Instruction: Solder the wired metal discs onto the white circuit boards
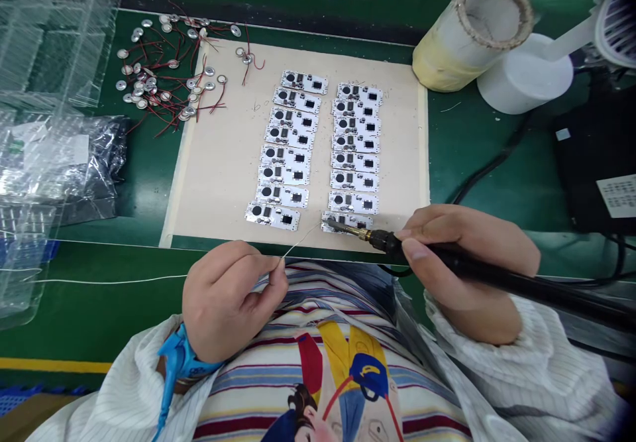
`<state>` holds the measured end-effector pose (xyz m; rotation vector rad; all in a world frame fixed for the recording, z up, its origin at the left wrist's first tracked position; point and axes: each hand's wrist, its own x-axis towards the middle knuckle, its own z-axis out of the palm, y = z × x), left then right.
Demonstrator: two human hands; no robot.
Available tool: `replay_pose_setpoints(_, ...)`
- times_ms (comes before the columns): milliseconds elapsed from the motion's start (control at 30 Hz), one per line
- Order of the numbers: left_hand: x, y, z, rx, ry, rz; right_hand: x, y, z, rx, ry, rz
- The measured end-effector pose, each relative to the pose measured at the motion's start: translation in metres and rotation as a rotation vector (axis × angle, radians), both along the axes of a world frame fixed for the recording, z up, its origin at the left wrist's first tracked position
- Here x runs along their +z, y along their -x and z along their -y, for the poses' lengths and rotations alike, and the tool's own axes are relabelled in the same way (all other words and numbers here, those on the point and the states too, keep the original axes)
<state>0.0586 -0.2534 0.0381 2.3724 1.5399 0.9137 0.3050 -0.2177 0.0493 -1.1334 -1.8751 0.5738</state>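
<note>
My right hand point(462, 263) grips a black soldering iron point(477, 266), its tip touching or just over the left part of the nearest white circuit board point(355, 222) in the right column. Between thumb and forefinger, my left hand point(233, 293) pinches thin solder wire point(301, 240). The wire's free end points at the left edge of that board, close to the iron's tip. Its other length runs off to the left. Two columns of similar boards point(284, 156) lie on a beige sheet point(223, 164). A blue wrist strap point(181, 356) circles my left wrist.
Small round metal discs with red wires point(149, 87) lie in a heap at the upper left. Beside them are a silvery plastic bag point(94, 170) and clear trays point(50, 44). A cardboard tube point(447, 51), a white round container point(527, 77) and a black box point(596, 157) stand at right.
</note>
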Motion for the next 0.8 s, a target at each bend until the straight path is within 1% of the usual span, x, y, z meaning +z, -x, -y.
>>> replay_pose_setpoints(67, 0.0, 0.0, 0.0, 0.005, 0.004, 0.005, -0.002, 0.0, 0.0, -0.001, -0.007, 0.001)
replay_pose_setpoints(233, -0.001, -0.001, -0.001, -0.009, 0.007, 0.007, -0.006, -0.004, -0.004, 0.066, -0.059, -0.017)
replay_pose_setpoints(400, -0.002, -0.002, -0.002, -0.008, 0.009, -0.007, -0.006, -0.005, -0.006, 0.108, -0.067, -0.012)
replay_pose_setpoints(500, -0.003, -0.002, -0.002, -0.007, 0.007, -0.01, -0.005, -0.004, -0.007, 0.127, -0.089, -0.01)
replay_pose_setpoints(667, -0.005, -0.002, -0.002, -0.01, 0.001, -0.022, 0.0, 0.0, -0.007, 0.119, -0.128, 0.036)
replay_pose_setpoints(800, -0.006, -0.002, -0.002, -0.006, 0.005, -0.025, 0.006, 0.0, -0.006, 0.169, -0.142, 0.116)
